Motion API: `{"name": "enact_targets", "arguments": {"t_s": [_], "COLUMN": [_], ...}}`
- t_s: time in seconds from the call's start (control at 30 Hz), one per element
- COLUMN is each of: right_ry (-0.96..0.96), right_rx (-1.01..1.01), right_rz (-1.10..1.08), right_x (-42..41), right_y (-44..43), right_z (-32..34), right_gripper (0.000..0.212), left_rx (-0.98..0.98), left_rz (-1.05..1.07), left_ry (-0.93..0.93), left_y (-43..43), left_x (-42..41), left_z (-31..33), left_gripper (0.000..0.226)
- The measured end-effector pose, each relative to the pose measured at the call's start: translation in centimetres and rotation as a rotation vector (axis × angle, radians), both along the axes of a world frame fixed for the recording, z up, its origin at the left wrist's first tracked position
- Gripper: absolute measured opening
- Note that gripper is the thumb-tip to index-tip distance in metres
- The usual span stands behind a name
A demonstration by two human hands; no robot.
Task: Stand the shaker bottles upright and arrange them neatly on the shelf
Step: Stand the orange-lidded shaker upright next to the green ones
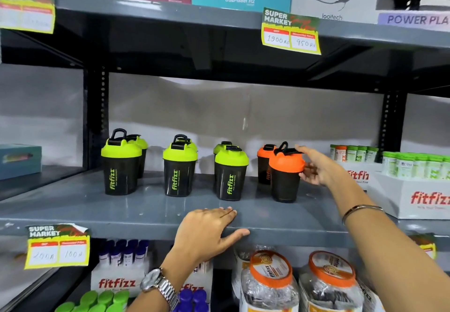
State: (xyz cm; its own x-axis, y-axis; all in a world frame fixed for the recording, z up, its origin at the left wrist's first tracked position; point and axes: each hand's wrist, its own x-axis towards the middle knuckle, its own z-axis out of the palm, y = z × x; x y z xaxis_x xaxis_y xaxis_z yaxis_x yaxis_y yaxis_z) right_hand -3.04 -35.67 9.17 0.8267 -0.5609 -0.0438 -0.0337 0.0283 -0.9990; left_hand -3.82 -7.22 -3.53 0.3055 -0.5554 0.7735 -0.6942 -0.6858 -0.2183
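On the grey shelf (73, 204) we saw eight shaker bottles, all standing upright with their long axes vertical and lids on top. They stood in four pairs, one bottle in front and one just behind. Three pairs had green lids: the left green bottle (119, 165), the middle green bottle (179, 170) and the right green bottle (230, 174), each with its printed label facing us. The fourth pair had orange lids. The rear orange bottle (264, 163) stood just behind and to the left of the front orange bottle (285, 176), whose body showed no label towards us and whose black carry loop stuck up from the lid.

Our right hand (316, 168) reached in from the right, fingers loosely spread. The index finger lay over the black cap and the other fingertips touched the side of the orange lid; it was not closed around the bottle.

Our left hand (209, 231) rested flat on the front edge of the shelf, fingers together on top and thumb pressed against the lip, holding nothing. A watch (158, 285) sat on that wrist, a bangle (360, 210) on the right.
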Motion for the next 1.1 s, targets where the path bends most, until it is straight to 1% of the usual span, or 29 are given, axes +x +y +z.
{"name": "enact_targets", "arguments": {"t_s": [0.1, 0.17, 0.3, 0.4, 0.47, 0.53, 0.6, 0.67, 0.7, 0.77, 0.87, 0.93, 1.0, 1.03, 1.1], "right_ry": [-0.026, -0.07, -0.09, -0.12, -0.159, -0.18, -0.121, -0.07, -0.073, -0.106, -0.099, -0.078, -0.053, -0.055, -0.086], "right_rx": [0.033, 0.009, -0.083, -0.116, -0.175, -0.272, -0.404, -0.53, -0.55, -0.518, -0.434, -0.46, -0.553, -0.572, -0.543], "right_rz": [-0.021, -0.031, -0.071, -0.081, -0.086, -0.087, -0.134, -0.218, -0.249, -0.257, -0.185, -0.177, -0.22, -0.237, -0.22], "right_x": [0.1, 0.6, 1.9, 2.1, 2.1, 2.1, 2.2, 2.7, 2.9, 3.3, 3.5, 3.5, 3.4, 3.3, 3.3], "right_y": [-0.2, -0.3, 0.5, 1.2, 1.6, 2.2, 2.8, 3.2, 3.3, 3.0, 2.3, 2.2, 2.5, 2.5, 2.5], "right_z": [-0.4, -0.7, -1.9, -2.8, -3.7, -4.8, -5.8, -6.5, -6.6, -6.8, -6.8, -6.9, -7.0, -7.0, -7.0], "right_gripper": [0.046, 0.051, 0.079, 0.088, 0.093, 0.104, 0.115, 0.115, 0.113, 0.104, 0.091, 0.096, 0.106, 0.106, 0.099], "left_rx": [0.006, 0.004, -0.019, -0.02, -0.023, -0.026, -0.021, -0.015, -0.011, -0.01, -0.008, -0.007, -0.011, -0.01, -0.007], "left_rz": [-0.001, -0.002, -0.024, -0.032, -0.034, -0.035, -0.03, -0.029, -0.03, -0.031, -0.029, -0.027, -0.031, -0.032, -0.025], "left_ry": [-0.004, 0.001, 0.024, 0.027, 0.032, 0.029, 0.028, 0.031, 0.031, 0.023, 0.015, 0.011, 0.014, 0.015, 0.009], "left_y": [0.0, -0.1, 0.0, 0.0, 0.0, -0.1, 0.0, 0.0, 0.1, 0.1, 0.0, 0.0, 0.0, 0.0, 0.0], "left_x": [0.0, 0.0, 0.3, 0.4, 0.5, 0.4, 0.4, 0.3, 0.3, 0.4, 0.5, 0.5, 0.5, 0.5, 0.5], "left_z": [-0.1, -0.2, -0.3, -0.3, -0.4, -0.3, -0.3, -0.3, -0.3, -0.4, -0.4, -0.4, -0.4, -0.4, -0.4], "left_gripper": [0.059, 0.059, 0.059, 0.059, 0.059, 0.059, 0.059, 0.059, 0.059, 0.06, 0.06, 0.059, 0.059, 0.059, 0.059]}}
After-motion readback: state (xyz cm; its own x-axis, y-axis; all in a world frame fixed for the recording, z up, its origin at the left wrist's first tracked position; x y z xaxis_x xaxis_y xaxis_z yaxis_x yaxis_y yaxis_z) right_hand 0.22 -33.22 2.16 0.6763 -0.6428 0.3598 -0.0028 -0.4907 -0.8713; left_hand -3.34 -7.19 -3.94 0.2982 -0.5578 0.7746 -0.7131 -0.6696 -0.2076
